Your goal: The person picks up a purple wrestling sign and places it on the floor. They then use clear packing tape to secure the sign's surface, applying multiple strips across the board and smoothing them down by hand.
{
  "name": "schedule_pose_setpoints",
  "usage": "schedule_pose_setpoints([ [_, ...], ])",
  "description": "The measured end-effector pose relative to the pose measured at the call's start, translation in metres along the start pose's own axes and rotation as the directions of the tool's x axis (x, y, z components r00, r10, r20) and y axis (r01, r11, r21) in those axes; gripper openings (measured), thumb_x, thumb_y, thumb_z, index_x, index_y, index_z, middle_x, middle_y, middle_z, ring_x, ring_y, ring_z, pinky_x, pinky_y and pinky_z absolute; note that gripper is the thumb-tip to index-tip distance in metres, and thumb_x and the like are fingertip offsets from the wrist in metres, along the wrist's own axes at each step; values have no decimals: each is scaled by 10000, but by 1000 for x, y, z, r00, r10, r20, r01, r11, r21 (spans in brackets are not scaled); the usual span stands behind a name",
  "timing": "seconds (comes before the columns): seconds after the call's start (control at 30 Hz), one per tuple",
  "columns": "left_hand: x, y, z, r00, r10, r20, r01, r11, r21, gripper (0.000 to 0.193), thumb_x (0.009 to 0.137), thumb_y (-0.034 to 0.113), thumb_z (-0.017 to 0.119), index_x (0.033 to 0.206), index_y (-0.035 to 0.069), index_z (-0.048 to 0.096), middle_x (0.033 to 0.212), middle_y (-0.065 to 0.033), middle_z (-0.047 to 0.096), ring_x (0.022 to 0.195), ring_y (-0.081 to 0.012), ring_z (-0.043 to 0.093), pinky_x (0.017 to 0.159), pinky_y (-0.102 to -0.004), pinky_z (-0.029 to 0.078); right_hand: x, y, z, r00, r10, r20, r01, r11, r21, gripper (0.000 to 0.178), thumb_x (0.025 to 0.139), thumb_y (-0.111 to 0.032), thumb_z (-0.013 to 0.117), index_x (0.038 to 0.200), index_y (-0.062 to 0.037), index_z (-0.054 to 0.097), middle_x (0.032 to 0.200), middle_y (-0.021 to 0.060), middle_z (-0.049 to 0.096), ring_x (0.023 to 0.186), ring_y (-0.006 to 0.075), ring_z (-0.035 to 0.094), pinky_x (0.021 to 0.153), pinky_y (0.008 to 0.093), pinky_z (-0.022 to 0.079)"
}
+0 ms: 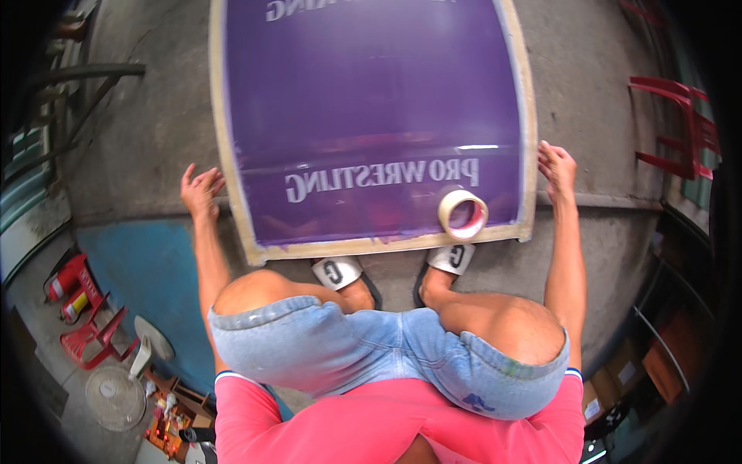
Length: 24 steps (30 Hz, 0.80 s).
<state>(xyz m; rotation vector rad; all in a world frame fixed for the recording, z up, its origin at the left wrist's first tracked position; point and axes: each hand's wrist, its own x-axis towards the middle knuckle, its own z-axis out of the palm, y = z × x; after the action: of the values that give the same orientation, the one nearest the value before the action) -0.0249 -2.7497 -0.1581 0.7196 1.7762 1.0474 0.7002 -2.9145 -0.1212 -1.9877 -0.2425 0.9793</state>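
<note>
Grey concrete floor (603, 116), red chair (684, 124), hands (202, 191) (558, 170) beside framed purple panel (371, 100)

Surroundings, head view. Floor: grey, stained concrete (603, 116); flat blue area (143, 267) at left, scuffed. Right: red plastic chair (685, 116) near the dark rim; second red object (640, 11) above it, partly cut off, kind unclear. Lower right: cardboard box (624, 365), beside it an orange-brown panel (671, 356) crossed by a thin pale rod (662, 348). Upper left: dark bar (93, 72) with a slanting brace. Lower left: two red fire extinguishers (68, 278) side by side, lower one with yellow label; just below, red plastic chair (82, 339); then fan (116, 397) with round, pale grille. Small mixed items (164, 421) nearby, too small to identify.
</note>
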Motion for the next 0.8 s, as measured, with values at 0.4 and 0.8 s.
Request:
schedule_pose_setpoints([
  [0.4, 3, 1, 7, 999, -50, 10, 50, 999, 21, 744, 818, -63, 741, 1440, -17, 335, 930, -130, 670, 813, -224, 693, 694, -345, 633, 3, 2, 0, 1000, 10, 2, -10, 999, 39, 205, 849, -183, 784, 888, -51, 632, 839, 57, 703, 719, 135, 669, 660, 264, 547],
  [0.8, 7, -2, 2, 995, -8, -97, 29, 976, 218, 946, 775, 252, 856, 1472, -48, 292, 1188, -174, 609, 992, -223, 628, 798, -390, 548, 9, 16, 6, 999, -23, -49, 21, 999, -43, 266, 859, -284, 779, 943, -54, 675, 790, -8, 652, 677, 73, 591, 604, 226, 473],
])
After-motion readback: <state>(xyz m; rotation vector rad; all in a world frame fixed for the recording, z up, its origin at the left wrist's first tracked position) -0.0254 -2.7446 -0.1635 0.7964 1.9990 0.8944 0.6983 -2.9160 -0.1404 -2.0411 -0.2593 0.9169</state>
